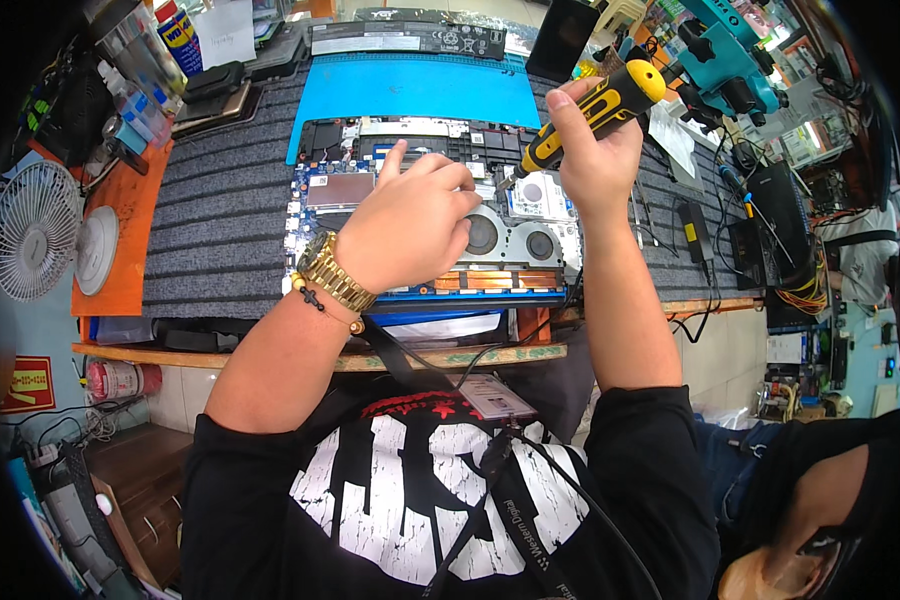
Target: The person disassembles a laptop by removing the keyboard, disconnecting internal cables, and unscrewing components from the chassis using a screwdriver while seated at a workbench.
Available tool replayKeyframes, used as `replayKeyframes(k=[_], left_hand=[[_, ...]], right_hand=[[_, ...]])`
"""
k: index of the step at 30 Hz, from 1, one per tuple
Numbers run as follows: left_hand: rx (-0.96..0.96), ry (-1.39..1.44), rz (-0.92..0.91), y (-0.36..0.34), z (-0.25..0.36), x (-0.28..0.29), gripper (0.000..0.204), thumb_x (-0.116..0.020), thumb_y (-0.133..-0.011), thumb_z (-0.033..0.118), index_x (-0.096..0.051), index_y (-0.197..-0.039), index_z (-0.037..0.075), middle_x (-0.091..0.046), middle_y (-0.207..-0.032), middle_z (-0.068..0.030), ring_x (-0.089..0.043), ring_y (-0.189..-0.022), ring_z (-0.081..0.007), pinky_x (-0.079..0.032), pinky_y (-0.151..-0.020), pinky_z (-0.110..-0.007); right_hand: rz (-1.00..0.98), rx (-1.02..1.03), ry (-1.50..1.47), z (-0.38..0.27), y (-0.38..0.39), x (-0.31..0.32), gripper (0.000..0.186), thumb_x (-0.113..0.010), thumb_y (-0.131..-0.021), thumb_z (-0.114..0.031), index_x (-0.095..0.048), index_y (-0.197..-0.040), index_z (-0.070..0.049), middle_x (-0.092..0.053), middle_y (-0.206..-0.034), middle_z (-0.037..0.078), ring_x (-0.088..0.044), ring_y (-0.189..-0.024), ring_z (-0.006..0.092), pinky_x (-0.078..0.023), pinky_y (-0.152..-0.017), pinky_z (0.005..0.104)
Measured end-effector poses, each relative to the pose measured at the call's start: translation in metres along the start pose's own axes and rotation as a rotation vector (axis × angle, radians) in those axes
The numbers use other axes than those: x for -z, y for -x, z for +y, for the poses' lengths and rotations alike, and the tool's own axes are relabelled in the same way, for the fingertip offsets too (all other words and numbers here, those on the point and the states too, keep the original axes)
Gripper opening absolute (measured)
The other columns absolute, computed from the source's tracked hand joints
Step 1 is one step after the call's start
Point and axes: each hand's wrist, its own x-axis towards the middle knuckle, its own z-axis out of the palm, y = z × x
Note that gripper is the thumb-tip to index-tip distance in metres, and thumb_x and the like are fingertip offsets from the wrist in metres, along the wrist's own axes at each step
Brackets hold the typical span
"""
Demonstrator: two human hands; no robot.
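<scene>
An opened laptop base [303, 225] lies on the bench, its boards, two round fans and copper heat pipes [490, 281] exposed. My left hand [405, 225] rests over its middle, index finger stretched out and the other fingers bent, hiding part of the board. A gold watch is on that wrist. My right hand [602, 160] is wrapped round a yellow and black screwdriver [625, 92], held tilted. Its tip points down to the laptop just right of my left fingers, near a white square part [542, 196]. Whether the tip touches a screw, I cannot tell.
A ribbed grey mat [215, 215] and a blue mat [410, 90] lie under and behind the laptop. A black laptop battery [440, 40] sits behind. A white fan [32, 230] stands left, a teal microscope stand [725, 60] right. Another person [820, 500] is at lower right.
</scene>
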Motion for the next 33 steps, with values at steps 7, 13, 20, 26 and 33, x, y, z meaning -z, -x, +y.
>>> replayKeyframes(k=[7, 13, 20, 26, 33], left_hand=[[-0.01, -0.01, 0.008, 0.0, -0.001, -0.001, 0.027, -0.069, -0.098, 0.014, -0.081, -0.121, 0.008, -0.07, -0.128, -0.0074, -0.063, -0.134, -0.0304, -0.035, -0.126, -0.073], [-0.003, 0.009, 0.015, 0.001, -0.001, -0.003, 0.026, -0.07, -0.097, 0.013, -0.081, -0.12, 0.008, -0.071, -0.127, -0.0078, -0.063, -0.134, -0.0312, -0.035, -0.126, -0.072], [-0.001, 0.021, 0.019, 0.001, -0.001, -0.002, 0.026, -0.07, -0.097, 0.013, -0.081, -0.12, 0.007, -0.071, -0.126, -0.0081, -0.064, -0.132, -0.0319, -0.036, -0.126, -0.073], [-0.005, 0.021, 0.02, 0.0, -0.002, -0.002, 0.025, -0.07, -0.097, 0.013, -0.081, -0.119, 0.008, -0.071, -0.126, -0.0078, -0.064, -0.132, -0.0316, -0.036, -0.126, -0.073], [0.002, 0.032, 0.028, 0.001, -0.001, -0.003, 0.026, -0.07, -0.097, 0.013, -0.081, -0.119, 0.008, -0.071, -0.125, -0.0078, -0.064, -0.132, -0.0317, -0.037, -0.125, -0.072]], right_hand=[[-0.082, -0.014, -0.003, -0.003, -0.004, -0.006, 0.019, -0.085, -0.1, -0.009, -0.067, -0.106, -0.006, -0.069, -0.092, -0.002, -0.066, -0.082, 0.0069, -0.053, -0.075, 0.0252], [-0.178, -0.045, -0.019, -0.005, -0.001, -0.014, 0.012, -0.08, -0.101, -0.006, -0.069, -0.105, -0.004, -0.068, -0.094, -0.001, -0.062, -0.083, 0.0068, -0.049, -0.074, 0.0258], [-0.204, -0.06, 0.0, -0.004, -0.005, -0.014, 0.013, -0.08, -0.101, -0.007, -0.069, -0.105, -0.004, -0.069, -0.093, -0.001, -0.063, -0.082, 0.0068, -0.051, -0.073, 0.026], [-0.205, -0.055, 0.003, -0.004, -0.003, -0.015, 0.014, -0.081, -0.101, -0.008, -0.068, -0.107, -0.004, -0.069, -0.094, -0.001, -0.064, -0.083, 0.0066, -0.052, -0.074, 0.0259], [-0.197, -0.04, 0.036, -0.007, -0.001, -0.019, 0.016, -0.082, -0.1, -0.008, -0.069, -0.107, -0.004, -0.068, -0.093, -0.001, -0.063, -0.082, 0.0061, -0.051, -0.073, 0.0255]])
